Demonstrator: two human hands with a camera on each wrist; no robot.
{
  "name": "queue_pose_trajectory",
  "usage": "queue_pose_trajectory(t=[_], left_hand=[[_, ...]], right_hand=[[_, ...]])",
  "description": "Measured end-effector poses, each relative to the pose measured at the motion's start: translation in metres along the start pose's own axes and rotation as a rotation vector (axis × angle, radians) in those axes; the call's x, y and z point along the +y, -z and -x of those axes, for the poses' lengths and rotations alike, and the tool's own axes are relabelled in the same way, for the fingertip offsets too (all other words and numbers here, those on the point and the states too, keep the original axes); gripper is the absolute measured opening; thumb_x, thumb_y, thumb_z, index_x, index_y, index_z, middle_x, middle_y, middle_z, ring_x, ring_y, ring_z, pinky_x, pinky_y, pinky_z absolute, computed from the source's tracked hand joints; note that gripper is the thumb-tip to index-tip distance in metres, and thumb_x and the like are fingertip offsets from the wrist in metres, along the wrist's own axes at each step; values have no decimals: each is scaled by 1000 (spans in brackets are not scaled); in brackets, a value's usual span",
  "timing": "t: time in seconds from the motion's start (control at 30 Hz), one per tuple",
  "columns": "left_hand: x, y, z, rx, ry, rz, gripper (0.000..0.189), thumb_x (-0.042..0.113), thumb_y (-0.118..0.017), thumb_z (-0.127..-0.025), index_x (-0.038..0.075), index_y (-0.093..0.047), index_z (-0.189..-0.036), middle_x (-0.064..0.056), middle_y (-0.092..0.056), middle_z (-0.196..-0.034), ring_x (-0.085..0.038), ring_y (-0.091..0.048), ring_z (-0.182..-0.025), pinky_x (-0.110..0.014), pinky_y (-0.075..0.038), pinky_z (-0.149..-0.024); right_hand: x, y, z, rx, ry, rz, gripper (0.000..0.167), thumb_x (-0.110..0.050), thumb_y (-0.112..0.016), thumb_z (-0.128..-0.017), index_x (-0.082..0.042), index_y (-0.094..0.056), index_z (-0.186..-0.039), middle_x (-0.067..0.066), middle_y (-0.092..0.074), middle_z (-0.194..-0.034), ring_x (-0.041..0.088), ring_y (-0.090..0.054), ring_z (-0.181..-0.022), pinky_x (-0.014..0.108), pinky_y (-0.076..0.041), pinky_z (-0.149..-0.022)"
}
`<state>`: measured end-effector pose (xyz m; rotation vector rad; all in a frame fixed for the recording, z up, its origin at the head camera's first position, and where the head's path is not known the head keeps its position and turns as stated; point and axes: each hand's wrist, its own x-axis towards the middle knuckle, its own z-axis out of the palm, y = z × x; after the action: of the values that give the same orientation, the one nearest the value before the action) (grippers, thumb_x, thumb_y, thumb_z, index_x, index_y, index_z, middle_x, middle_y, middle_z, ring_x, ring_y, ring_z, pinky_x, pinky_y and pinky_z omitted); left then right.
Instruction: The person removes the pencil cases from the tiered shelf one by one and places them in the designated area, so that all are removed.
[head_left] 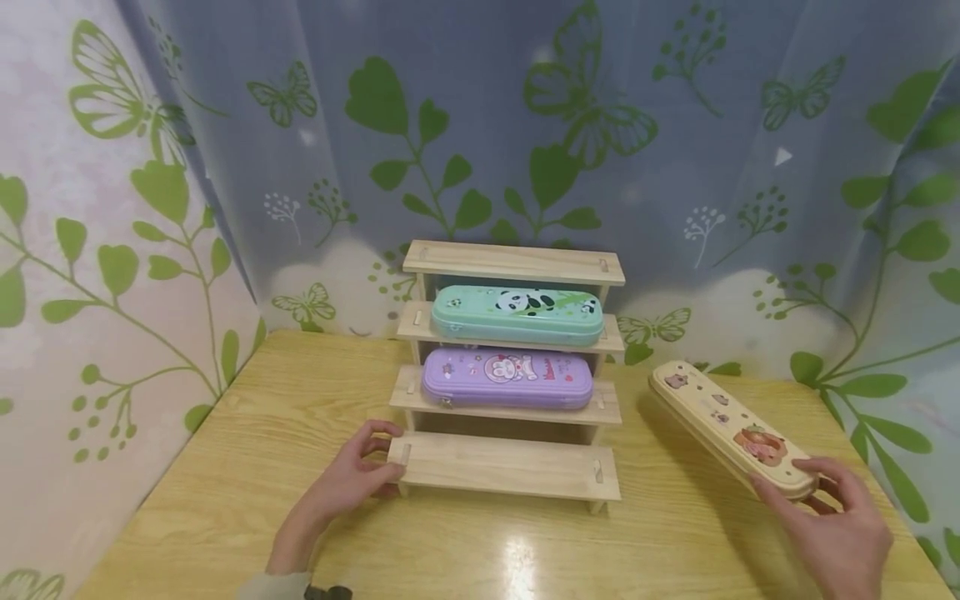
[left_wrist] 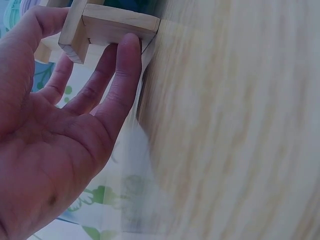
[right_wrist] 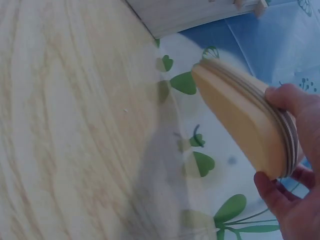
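Note:
A cream pencil case [head_left: 731, 429] with small bear and fruit pictures hangs tilted above the table, right of a stepped wooden shelf [head_left: 510, 467]. My right hand [head_left: 840, 521] grips its near end between thumb and fingers; its plain side and zipper edge show in the right wrist view. At the left end of the lowest step, my left hand [head_left: 352, 475] holds the board, with fingertips [left_wrist: 131, 47] against the leg below it. A mint panda pencil case [head_left: 517, 315] lies on the step under the top one, and a purple pencil case [head_left: 507, 379] on the step below that.
Light wood-grain table [head_left: 225, 508] lies under everything. Behind and at both sides hangs a cloth [head_left: 480, 125] printed with leaves and butterflies. The shelf's top step [head_left: 513, 260] and lowest step are bare.

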<state>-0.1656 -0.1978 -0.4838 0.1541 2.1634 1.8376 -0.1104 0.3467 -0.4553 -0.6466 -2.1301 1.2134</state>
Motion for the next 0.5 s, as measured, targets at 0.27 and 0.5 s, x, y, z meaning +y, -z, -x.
queue_pose_trajectory(t=[0.27, 0.5], left_hand=[[-2, 0, -1, 2, 2, 2, 56, 7, -68, -92, 7, -41, -141, -29, -51, -135, -23, -71, -88, -36, -65, -73], [-1, 0, 1, 7, -5, 5, 56, 6, -68, -92, 6, -41, -141, -30, -51, -135, -24, -71, -89, -35, -65, -73]], right_hand=[[5, -5, 0, -8, -21, 167, 51, -28, -94, -71, -7, -66, -108, -11, -52, -105, -26, -42, -64, -2, -36, -65], [6, -14, 2, -154, -13, 330, 59, -38, -86, -78, -2, -58, -115, 19, -53, -117, 17, -56, -90, 47, -34, -90]])
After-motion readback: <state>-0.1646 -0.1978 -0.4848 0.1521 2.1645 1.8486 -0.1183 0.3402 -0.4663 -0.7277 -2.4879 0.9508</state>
